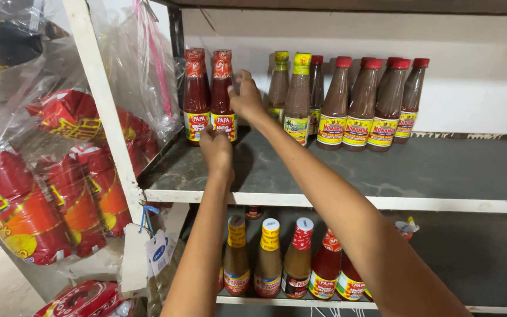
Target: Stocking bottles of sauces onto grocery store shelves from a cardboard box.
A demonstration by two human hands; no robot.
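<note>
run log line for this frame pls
left hand: at base of red sauce bottles | right hand: touching right red bottle | brown sauce bottles: upright, untouched | shelf

The two red sauce bottles (209, 94) look like glossy glass or clear plastic, with shiny shrink-film over the caps and slick paper labels. The brown sauce bottles (359, 103) beside them gleam the same way under smooth plastic caps. The shelf (441, 167) is dull, scuffed grey with chipped white paint. The hanging bags (60, 176) are thin crinkled clear plastic over glossy red packets
</note>
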